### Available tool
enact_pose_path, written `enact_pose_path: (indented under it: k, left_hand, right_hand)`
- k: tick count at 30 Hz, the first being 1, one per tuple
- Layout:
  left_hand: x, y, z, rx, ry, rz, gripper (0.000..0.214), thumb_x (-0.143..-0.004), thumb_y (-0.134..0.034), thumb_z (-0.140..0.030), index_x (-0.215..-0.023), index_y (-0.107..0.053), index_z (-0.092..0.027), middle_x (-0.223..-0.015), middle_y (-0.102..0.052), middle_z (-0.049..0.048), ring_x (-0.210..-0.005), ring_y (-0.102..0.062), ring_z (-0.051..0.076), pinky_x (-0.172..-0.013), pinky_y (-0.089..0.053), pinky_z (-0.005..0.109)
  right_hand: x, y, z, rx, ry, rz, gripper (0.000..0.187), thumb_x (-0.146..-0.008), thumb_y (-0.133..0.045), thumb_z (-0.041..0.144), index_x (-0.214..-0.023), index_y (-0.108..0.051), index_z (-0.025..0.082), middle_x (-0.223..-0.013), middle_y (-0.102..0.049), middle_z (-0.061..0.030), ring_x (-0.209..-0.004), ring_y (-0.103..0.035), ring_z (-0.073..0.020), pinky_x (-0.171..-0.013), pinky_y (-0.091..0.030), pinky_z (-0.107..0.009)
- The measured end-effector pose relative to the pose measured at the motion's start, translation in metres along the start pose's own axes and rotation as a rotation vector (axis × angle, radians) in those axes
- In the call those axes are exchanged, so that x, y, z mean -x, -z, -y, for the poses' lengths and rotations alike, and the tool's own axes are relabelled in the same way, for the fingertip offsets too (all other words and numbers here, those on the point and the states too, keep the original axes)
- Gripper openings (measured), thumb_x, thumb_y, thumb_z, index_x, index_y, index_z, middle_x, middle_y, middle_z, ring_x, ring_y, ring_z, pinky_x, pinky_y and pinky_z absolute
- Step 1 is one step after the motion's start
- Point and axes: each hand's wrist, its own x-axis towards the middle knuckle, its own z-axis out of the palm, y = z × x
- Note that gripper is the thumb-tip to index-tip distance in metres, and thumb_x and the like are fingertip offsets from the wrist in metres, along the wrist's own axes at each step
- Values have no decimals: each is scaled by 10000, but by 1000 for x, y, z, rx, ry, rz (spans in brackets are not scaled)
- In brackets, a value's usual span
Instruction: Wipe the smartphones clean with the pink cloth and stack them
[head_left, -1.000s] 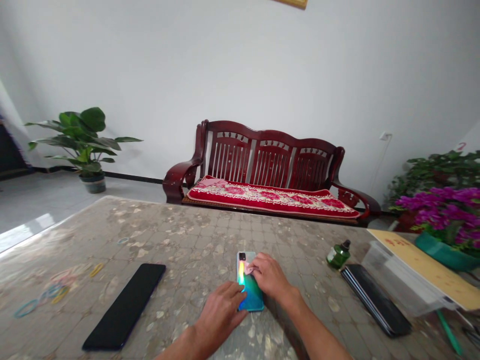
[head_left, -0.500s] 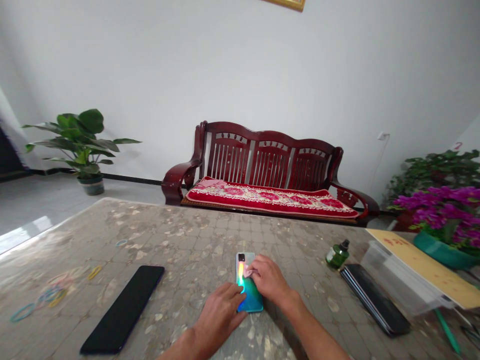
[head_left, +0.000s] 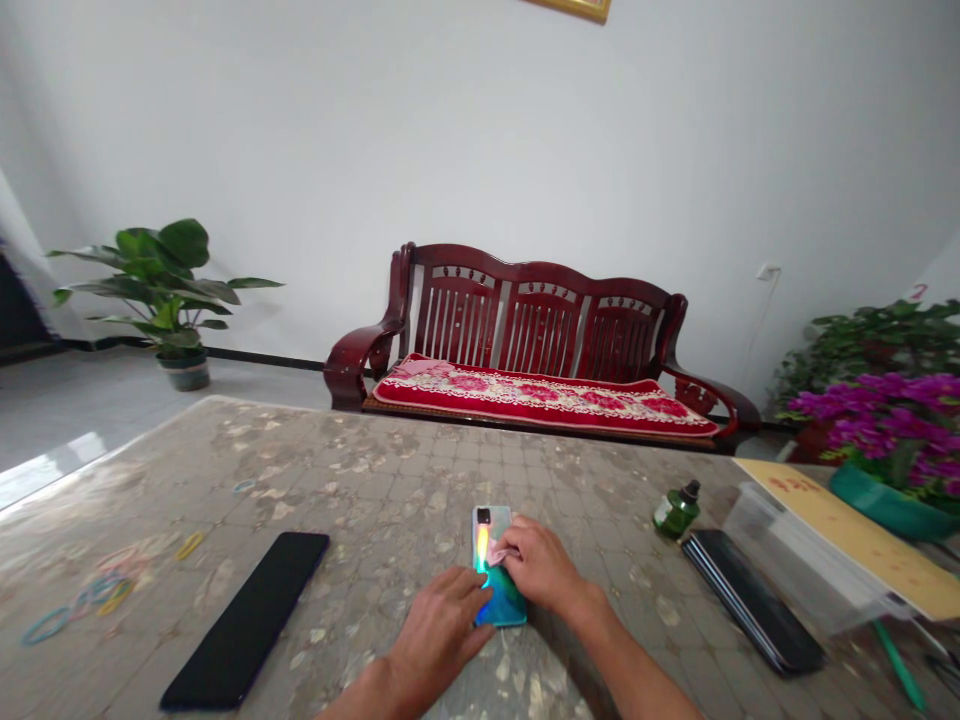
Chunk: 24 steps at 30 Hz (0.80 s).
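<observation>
A smartphone with a shiny blue-green back lies face down on the patterned tablecloth, its camera block at the far end. A rainbow streak of light runs along its left side. My left hand steadies the phone at its lower left, fingertips on the back and thumb near the bottom edge. Pinched in the fingers of my right hand is a small pale pink cloth, pressed against the phone's back. My right hand covers part of the phone's right edge.
Left of my hands lies a large black phone, with several coloured rubber bands beyond. To the right are a green bottle, stacked dark phones, a clear plastic box and a flower pot. A wooden bench stands behind the table.
My right hand has slid slightly down the phone's back with the cloth, towards me. My left hand and the phone have stayed practically where they were.
</observation>
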Motion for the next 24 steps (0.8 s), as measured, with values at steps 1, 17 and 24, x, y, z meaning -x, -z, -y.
enact_pose_path:
  k: [1, 17, 24]
  left_hand:
    - [0, 0, 0, -2, -2, -1, 145, -845, -685, -242, -990, -685, -229, -1066, -712, 35, -953, -658, 233, -848, -545, 326]
    - [-1, 0, 0, -7, -7, -8, 135, -855, -678, -255, -988, -680, -232, -1064, -715, 31, -943, -664, 226, -838, -545, 315]
    - [0, -1, 0, 18, 20, 1, 146, -831, -693, -214, -974, -680, -235, -1070, -713, 24, -952, -661, 228, -846, -544, 319]
  right_hand:
    - [-2, 0, 0, 3, 0, -12, 253, -821, -520, 77, -836, -732, 214, -890, -678, -18, -883, -610, -148, -761, -399, -215]
    - [-2, -4, -1, 57, 31, 4, 254, -814, -505, 82, -817, -723, 211, -887, -674, -32, -915, -591, -172, -798, -394, -241]
    - [-3, -8, 2, 88, 29, -21, 277, -811, -496, 67, -847, -727, 216, -910, -673, -39, -942, -583, -180, -824, -391, -252]
